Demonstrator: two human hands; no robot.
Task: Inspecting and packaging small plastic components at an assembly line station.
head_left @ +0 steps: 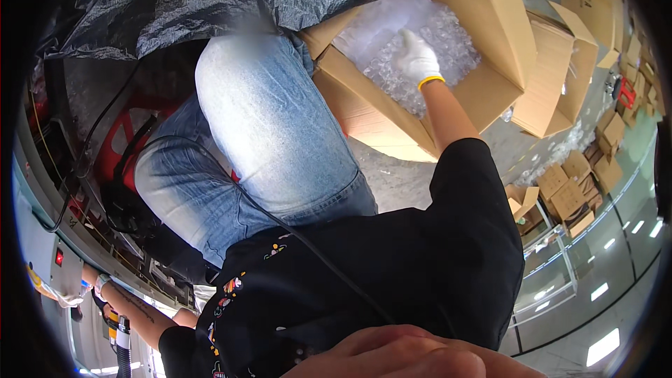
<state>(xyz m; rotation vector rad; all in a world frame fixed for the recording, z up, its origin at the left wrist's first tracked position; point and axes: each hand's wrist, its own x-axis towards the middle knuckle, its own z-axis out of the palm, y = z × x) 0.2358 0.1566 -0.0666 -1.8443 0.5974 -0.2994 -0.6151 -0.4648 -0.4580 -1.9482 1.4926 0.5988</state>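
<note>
In the upper part of the head view stands an open cardboard box with many small clear plastic pieces in it. My right hand, in a white glove with a yellow cuff, reaches into this box and touches the pieces. Its thumb side points up, while the other fingers are lost among the pieces and in glare, so I cannot see whether it grips any. Far off at the lower left, my left hand is beside a pale machine housing with a red switch. Its fingers are too small and distorted to read.
A black plastic sheet spreads along the top left, over my knees' far side. Another open carton stands right of the box, with several smaller cartons beyond. A dark cable crosses my lap. Clear scraps lie on the grey floor.
</note>
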